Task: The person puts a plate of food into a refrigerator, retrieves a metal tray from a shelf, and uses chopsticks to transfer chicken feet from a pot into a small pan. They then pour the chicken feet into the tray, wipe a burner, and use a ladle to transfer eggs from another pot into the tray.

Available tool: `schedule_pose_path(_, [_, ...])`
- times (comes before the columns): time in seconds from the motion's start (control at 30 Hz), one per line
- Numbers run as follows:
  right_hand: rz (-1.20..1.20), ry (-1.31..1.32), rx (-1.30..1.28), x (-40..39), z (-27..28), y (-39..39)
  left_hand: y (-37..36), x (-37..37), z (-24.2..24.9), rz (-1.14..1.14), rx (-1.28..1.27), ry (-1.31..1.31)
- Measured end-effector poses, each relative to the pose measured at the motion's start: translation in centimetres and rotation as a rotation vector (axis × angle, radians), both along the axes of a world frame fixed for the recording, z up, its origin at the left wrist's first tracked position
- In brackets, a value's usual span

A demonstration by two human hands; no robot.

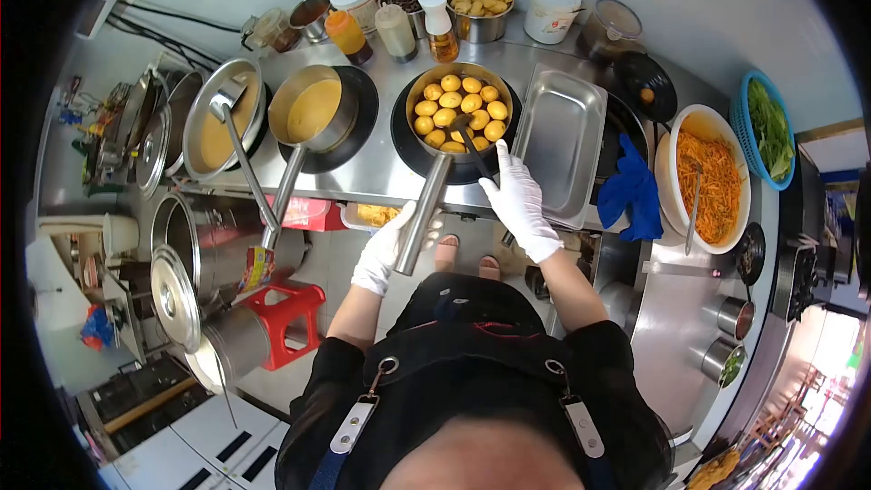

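Observation:
A steel saucepan [506,95] of round yellow-brown items resembling peeled eggs or small potatoes sits on a black burner. My left hand [386,248], in a white glove, is wrapped around its long handle [424,218]. A black spoon [467,138] stands tilted among the round items. My right hand [517,195], also gloved, is beside the pan's near right side with index finger stretched out and thumb apart, close to the spoon's handle end. Whether it touches the spoon is hard to tell. Just right of the pan lies a steel tray [555,150].
Left of the pan stand a second saucepan [313,109] of tan liquid and a wide pan [218,141] with a ladle. Sauce bottles [395,32] line the back. On the right are blue gloves [631,191], a bowl of orange shreds [708,181] and a basket of greens [771,127].

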State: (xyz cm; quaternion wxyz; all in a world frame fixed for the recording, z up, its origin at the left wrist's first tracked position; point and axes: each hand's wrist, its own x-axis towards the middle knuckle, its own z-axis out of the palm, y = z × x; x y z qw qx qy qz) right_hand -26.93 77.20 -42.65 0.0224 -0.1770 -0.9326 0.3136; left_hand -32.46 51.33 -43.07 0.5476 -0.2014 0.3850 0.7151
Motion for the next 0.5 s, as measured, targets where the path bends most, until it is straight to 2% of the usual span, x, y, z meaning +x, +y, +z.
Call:
schedule_pose_path(0.1, [-0.024, -0.179, 0.117, -2.3, -0.9, -1.5, 2.7, -1.6, 0.9, -0.039, 0.029, 0.000])
schedule_pose_path(0.13, [-0.031, -0.234, 0.139, -2.7, -1.3, -1.7, 2.8, -2.1, -0.4, -0.069, 0.103, -0.049])
schedule_pose_path(0.23, [-0.006, -0.042, 0.273, -2.7, -2.9, -1.9, 2.8, -3.0, -2.5, -0.218, -0.097, 0.122])
schedule_pose_path(0.5, [-0.059, -0.004, 0.302, -3.4, -1.0, -1.6, 3.5, -5.0, 1.0, -0.212, -0.034, 0.127])
